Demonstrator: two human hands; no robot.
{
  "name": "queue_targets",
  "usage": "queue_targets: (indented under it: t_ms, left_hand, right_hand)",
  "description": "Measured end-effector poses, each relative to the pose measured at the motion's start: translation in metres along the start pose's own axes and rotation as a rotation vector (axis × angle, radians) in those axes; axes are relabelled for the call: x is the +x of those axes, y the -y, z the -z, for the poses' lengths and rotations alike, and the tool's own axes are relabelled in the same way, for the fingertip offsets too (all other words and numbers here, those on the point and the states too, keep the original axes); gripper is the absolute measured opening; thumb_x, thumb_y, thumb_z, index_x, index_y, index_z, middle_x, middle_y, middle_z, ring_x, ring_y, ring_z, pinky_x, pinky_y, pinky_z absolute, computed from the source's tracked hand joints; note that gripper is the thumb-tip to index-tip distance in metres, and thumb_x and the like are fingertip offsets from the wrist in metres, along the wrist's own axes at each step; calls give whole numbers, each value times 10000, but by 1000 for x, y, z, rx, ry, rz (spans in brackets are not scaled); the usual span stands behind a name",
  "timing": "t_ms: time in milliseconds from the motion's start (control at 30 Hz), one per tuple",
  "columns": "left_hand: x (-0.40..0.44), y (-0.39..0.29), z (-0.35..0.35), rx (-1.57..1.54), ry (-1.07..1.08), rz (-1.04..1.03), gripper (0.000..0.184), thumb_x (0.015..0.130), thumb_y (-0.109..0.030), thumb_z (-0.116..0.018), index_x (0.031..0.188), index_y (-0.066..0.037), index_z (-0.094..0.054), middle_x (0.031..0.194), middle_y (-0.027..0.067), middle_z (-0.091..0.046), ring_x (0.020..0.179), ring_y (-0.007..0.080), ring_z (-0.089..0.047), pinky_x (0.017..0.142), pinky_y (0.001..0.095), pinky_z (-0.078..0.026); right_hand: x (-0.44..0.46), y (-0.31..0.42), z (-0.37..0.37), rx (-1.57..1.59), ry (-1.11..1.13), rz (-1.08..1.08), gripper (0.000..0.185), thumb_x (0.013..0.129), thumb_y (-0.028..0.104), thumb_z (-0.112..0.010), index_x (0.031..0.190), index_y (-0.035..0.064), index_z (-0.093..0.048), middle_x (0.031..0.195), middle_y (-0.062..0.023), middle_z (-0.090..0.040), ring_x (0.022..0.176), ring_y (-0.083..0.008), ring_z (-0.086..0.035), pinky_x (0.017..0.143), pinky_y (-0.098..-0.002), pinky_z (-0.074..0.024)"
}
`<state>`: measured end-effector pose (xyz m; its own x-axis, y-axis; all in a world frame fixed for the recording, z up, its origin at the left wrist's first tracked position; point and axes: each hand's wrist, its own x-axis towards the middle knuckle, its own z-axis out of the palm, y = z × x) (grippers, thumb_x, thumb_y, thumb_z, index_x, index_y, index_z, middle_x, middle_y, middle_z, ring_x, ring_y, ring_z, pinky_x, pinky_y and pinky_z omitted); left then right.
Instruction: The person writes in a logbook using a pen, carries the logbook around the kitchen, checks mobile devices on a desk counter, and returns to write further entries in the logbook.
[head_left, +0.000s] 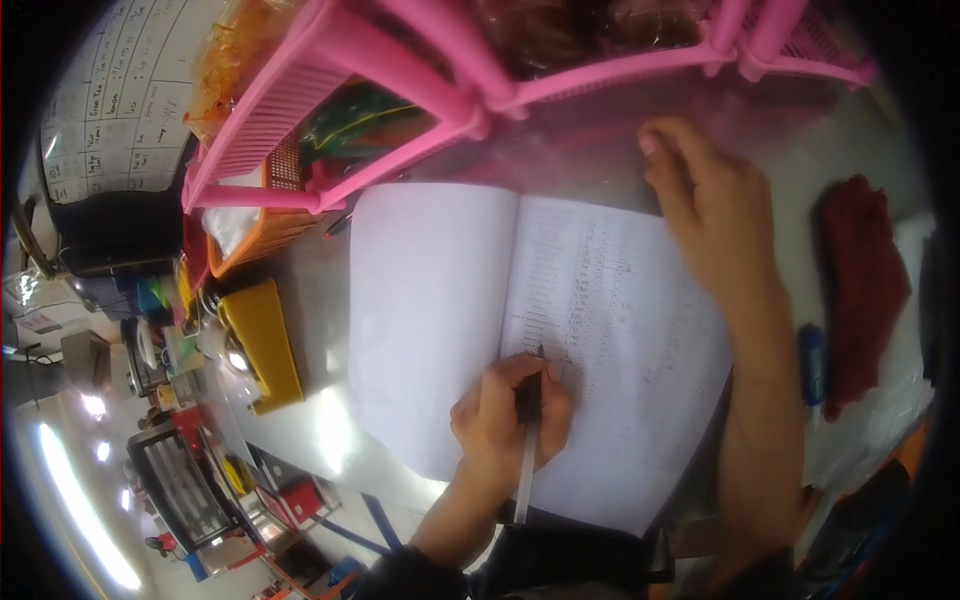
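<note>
An open notebook [430, 310] lies on the table, its left page blank and its right page [610, 420] filled with rows of small writing. My left hand [505, 415] is closed around a pen [529, 455], the tip touching or just above the right page near the fold. At the upper right corner of that page rests my right hand [715, 200], fingers loosely bent and a gap showing between thumb and forefinger. Nothing shows in it, and its forearm lies along the page's right edge.
A pink plastic rack [400, 85] stands behind the notebook, with an orange basket [265, 235] under its left side. Left of the notebook is a yellow object [262, 345]. Rightward lie a dark red cloth [865, 290] and a blue item [812, 365].
</note>
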<state>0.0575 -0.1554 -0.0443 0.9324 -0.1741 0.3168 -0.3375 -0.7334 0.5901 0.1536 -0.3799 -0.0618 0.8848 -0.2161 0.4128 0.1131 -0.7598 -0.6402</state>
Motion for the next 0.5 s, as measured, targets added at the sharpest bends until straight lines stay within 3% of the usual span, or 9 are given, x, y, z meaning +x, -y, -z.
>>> queue_targets:
  t_ms: [133,233,333,500]
  left_hand:
    - [1,-2,-1,20,9,-59,168,831,-72,-713,930,-31,-584,618,57,-644,489,122,-606,511,232,-476]
    - [-3,-11,1,19,35,51,170,819,-65,-723,918,-32,-589,653,75,-665,503,133,-620,519,241,-486]
    - [-3,-20,2,36,66,-45,177,804,-49,-730,912,-28,-592,674,89,-675,519,150,-642,529,250,-505]
    - [-1,-40,-3,-107,245,-68,221,769,-4,-759,907,-11,-587,686,99,-683,549,159,-672,541,242,-522]
  right_hand:
    - [0,0,1,12,38,-1,157,988,235,-578,935,95,-626,700,-84,-689,607,-290,-671,589,-412,-516]
    - [0,0,1,-34,75,26,166,980,235,-580,902,92,-615,743,-83,-700,626,-290,-673,591,-415,-519]
    - [0,-1,-1,-60,85,42,167,968,230,-587,880,89,-605,762,-85,-700,632,-290,-672,587,-414,-520]
    - [-1,-3,0,-69,87,55,172,956,226,-597,862,83,-596,748,-95,-690,614,-292,-665,567,-415,-516]
